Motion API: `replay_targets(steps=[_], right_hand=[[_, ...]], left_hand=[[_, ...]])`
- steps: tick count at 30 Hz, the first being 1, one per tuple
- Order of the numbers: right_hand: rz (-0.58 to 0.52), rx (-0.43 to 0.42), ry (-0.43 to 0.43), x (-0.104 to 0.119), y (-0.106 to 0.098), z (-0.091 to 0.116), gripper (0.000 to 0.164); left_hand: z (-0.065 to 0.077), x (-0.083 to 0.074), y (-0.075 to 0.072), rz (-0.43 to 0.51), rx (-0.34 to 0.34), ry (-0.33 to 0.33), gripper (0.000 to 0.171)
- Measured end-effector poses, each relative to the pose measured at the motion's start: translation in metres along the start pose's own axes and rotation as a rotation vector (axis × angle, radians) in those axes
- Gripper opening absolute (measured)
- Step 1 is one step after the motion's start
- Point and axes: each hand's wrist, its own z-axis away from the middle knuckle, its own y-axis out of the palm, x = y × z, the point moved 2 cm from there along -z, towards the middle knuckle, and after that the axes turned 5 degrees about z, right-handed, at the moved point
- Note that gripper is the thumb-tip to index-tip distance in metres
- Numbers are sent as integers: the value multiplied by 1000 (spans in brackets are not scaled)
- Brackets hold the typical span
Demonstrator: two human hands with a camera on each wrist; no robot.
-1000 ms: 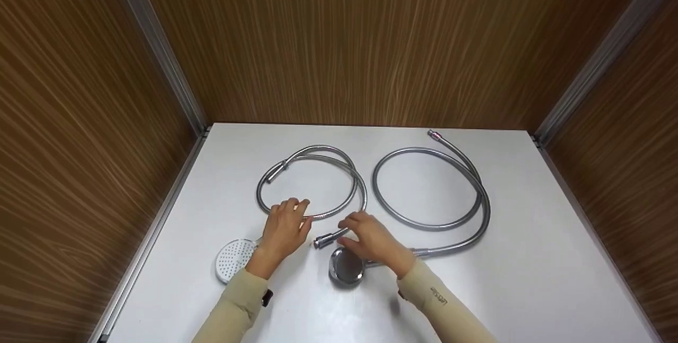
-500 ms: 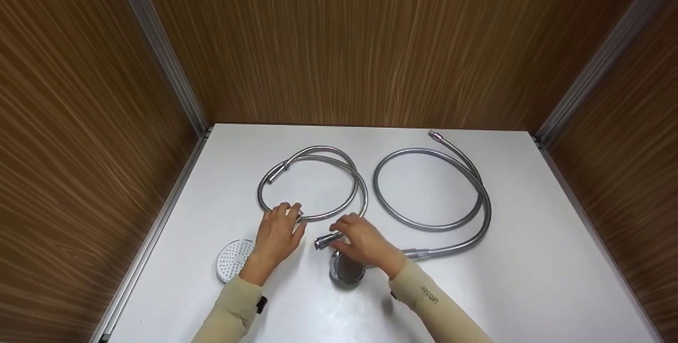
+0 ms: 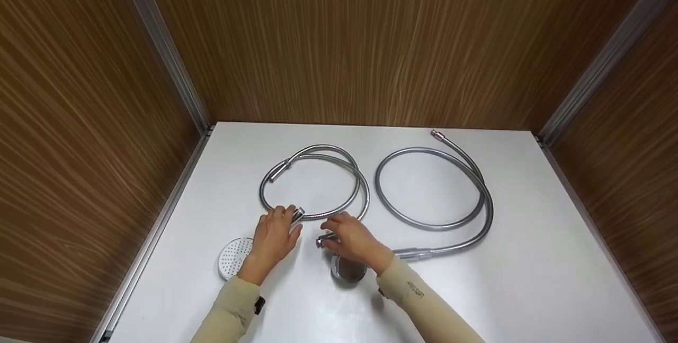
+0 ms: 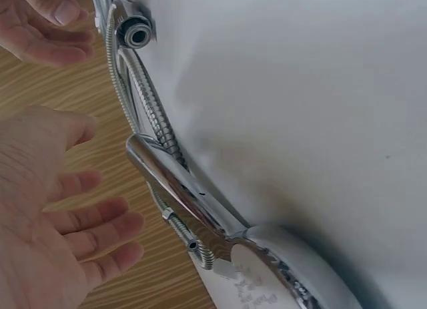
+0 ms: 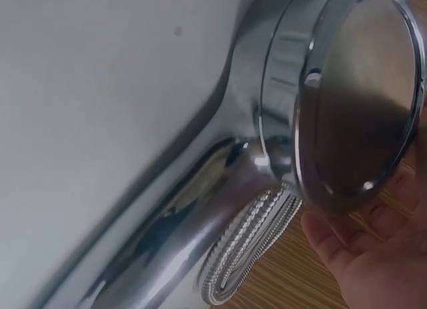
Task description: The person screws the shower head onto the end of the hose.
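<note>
Fingers of the left hand (image 3: 274, 234) hang apart, and we see nothing pinched in them. Beneath them slants the handle (image 4: 183, 187) of a white-faced shower head (image 3: 233, 260): its long axis runs from the perforated head, behind the fingers on the near left, to a tip just past them on the far right. The right hand (image 3: 354, 238) has its thumb and fingers parted; in the left wrist view we find them clear of a hose connector (image 4: 137, 34). That connector lies just below the right fingers, the nearer pair, its mouth pointing left toward the left fingers, near the handle's tip but apart from it. Beyond both sets of fingers we see its coiled hose (image 3: 320, 146). On the counter (image 3: 307, 306), a chrome shower head (image 3: 350, 272) sits just nearside of the right fingers.
</note>
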Motion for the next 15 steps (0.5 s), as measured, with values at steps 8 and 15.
replay_targets(steps=[8, 15], right_hand=[[-1, 6, 8, 5, 9, -8, 28], [6, 25, -5, 6, 15, -14, 28]], left_hand=[[8, 5, 2, 5, 47, -52, 42], [12, 8, 4, -8, 64, -51, 40]])
